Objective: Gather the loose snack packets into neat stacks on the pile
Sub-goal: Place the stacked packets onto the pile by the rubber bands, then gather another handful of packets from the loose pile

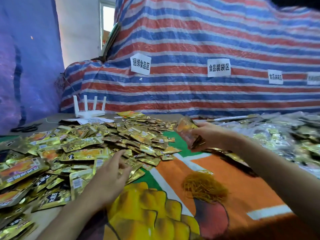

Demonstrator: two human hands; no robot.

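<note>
Printed cloth (233, 179) in orange, green and yellow is filling the bottom of the frame, with both forearms crossing it from the lower corners.

Fingers (119, 155) of the left hand (110, 175) are lying loosely spread and blurred on the near edge of the loose snack packets (86, 144). No packet is visibly pinched beneath them. Those gold packets are sprawling in a disordered pile (135, 132) across the left and centre of the frame, overlapping at every angle.

Right of centre, the right hand (206, 135) is curling its fingers round a stack (187, 134) of squared-up packets, holding it upright above the cloth, apart from the pile.

A tangle of orange bands (204, 186) is lying on the cloth below that hand. Silvery packets (285, 132) are heaping up at the right edge. At upper left of the table a white router (90, 108) is standing, with scissors (26, 128) further left. A striped tarp (190, 40) with paper labels (140, 64) is covering the background.

Judging from this, the work is at an early stage. One stack is being built in the hand, no finished stacks are showing on the pile, and nearly all the packets are waiting to be gathered.
</note>
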